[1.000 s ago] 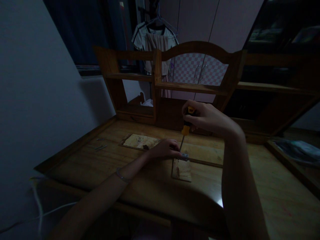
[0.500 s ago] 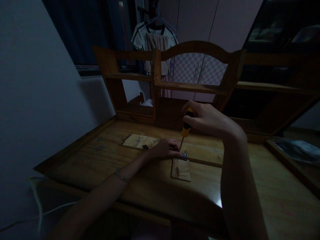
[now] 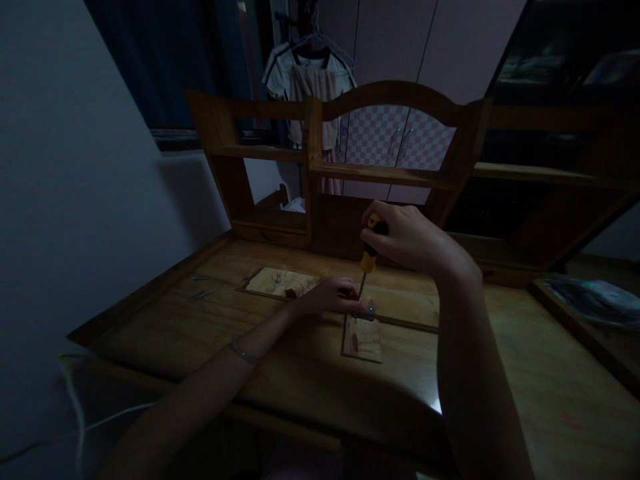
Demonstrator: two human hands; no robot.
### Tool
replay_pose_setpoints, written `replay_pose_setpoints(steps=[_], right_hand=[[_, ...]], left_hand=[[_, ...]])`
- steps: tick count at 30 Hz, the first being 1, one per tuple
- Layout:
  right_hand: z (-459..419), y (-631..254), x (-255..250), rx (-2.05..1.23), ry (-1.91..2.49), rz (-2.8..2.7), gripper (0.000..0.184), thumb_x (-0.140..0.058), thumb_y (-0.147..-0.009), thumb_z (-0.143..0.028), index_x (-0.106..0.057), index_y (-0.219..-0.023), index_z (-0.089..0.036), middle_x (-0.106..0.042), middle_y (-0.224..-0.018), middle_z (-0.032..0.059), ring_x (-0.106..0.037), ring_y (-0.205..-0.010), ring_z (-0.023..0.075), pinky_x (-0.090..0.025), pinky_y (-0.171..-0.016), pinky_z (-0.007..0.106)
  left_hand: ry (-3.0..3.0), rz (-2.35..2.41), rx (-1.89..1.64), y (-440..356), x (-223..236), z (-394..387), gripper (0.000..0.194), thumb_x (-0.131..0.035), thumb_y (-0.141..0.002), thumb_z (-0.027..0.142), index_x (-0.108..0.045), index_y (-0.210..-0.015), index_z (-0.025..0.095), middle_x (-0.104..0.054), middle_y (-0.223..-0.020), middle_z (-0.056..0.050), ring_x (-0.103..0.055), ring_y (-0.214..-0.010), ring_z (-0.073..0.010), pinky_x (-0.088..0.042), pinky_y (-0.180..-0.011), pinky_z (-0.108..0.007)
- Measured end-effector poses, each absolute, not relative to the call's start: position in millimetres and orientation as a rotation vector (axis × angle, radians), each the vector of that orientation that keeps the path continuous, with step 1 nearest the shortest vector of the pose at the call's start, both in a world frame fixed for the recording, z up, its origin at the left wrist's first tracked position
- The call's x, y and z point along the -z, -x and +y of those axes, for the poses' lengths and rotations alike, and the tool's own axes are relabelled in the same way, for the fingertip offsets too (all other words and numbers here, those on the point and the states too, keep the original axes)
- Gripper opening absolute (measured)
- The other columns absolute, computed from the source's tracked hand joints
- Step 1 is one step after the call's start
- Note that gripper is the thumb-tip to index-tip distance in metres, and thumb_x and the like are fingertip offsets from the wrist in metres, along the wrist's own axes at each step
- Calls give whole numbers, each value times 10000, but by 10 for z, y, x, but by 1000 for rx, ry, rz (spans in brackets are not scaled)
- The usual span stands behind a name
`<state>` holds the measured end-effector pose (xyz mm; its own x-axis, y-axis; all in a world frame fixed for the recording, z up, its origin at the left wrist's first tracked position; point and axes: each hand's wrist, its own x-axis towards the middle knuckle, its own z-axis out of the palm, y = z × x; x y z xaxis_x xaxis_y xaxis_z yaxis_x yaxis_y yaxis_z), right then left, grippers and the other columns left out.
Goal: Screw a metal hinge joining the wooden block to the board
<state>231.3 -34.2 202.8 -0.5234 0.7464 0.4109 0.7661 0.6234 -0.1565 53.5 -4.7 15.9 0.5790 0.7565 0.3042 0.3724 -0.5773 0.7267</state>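
Note:
My right hand (image 3: 403,233) is wrapped round the yellow-and-black handle of a screwdriver (image 3: 369,259), which stands nearly upright with its shaft pointing down. The screwdriver's tip is hidden at my left hand (image 3: 333,295). That hand's fingers are curled, and its thumb presses at a small metal bracket (image 3: 371,311), partly covered by the thumb. The bracket lies by the edge of a long thin wooden board (image 3: 280,281), where a short wooden piece (image 3: 363,340) meets it on the near side. Any screw under the tip cannot be made out.
Several thin metal pieces, perhaps screws (image 3: 201,294), lie on the left of the wooden desk (image 3: 165,333). A wooden shelf unit (image 3: 314,137) stands along the back. At the right is a tray-like frame (image 3: 575,313) with plastic-wrapped stuff. The light is dim.
My right hand and the screwdriver have shifted slightly left, and the handle has turned a little. The bracket looks tilted differently. My left hand stays almost in place.

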Motion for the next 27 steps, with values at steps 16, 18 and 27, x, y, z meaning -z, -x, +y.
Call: replay_pose_setpoints(steps=[16,18,27], right_hand=[[-332,-2306,-1990,140,1297,-2379,313,-439,-913,-473,-576,-955,-194,-672,-884,112,-613,-833,263,-409,-716,342],[-336,-2318,-1985,164,1337,-2362,360,-451,-898,-522,-566,-976,-190,-667,-891,120,-612,-844,276,-408,-721,353],[-319,-2315,-1990,84,1201,-2401,253,-477,-883,-345,-539,-1075,-193,-665,-975,92,-611,-901,239,-427,-788,330]], left_hand=[[-1753,838,-1030,-516,-96,-42,547,-420,-936,589,-685,-893,112,-622,-969,-96,-612,-904,-182,-529,-775,-277],[-1760,819,-1031,-516,-90,-35,528,-429,-943,568,-685,-883,110,-623,-954,-91,-619,-876,-174,-529,-775,-280],[-1782,816,-1018,-524,-77,-10,556,-437,-921,603,-684,-866,108,-624,-952,-89,-634,-863,-178,-538,-752,-270]])
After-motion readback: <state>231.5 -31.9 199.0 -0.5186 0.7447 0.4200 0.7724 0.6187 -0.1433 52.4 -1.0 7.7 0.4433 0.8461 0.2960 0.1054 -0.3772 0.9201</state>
